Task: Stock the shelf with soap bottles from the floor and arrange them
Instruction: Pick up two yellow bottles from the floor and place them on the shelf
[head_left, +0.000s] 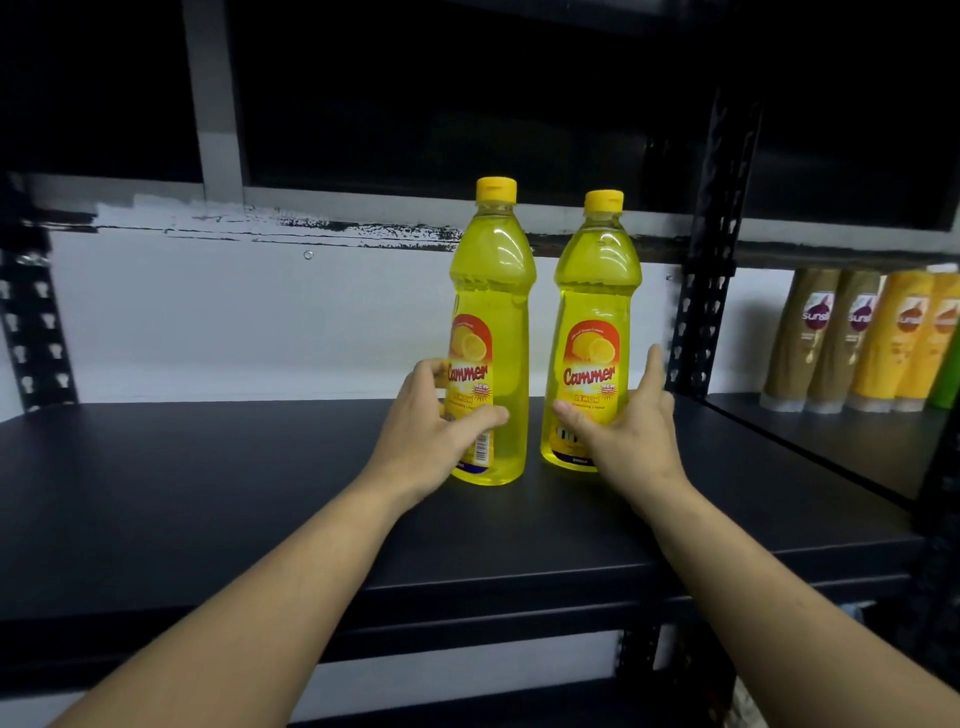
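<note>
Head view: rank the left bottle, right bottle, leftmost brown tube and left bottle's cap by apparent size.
1. left bottle and right bottle: near alike; the left looks slightly bigger, perhaps only because it is nearer.
2. brown tube.
3. cap.

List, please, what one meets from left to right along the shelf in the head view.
Left upright post → left soap bottle → right soap bottle → middle upright post → brown tubes → yellow tubes.

Dark shelf (208, 493) holds left bottle (491, 291), right bottle (597, 312).
</note>
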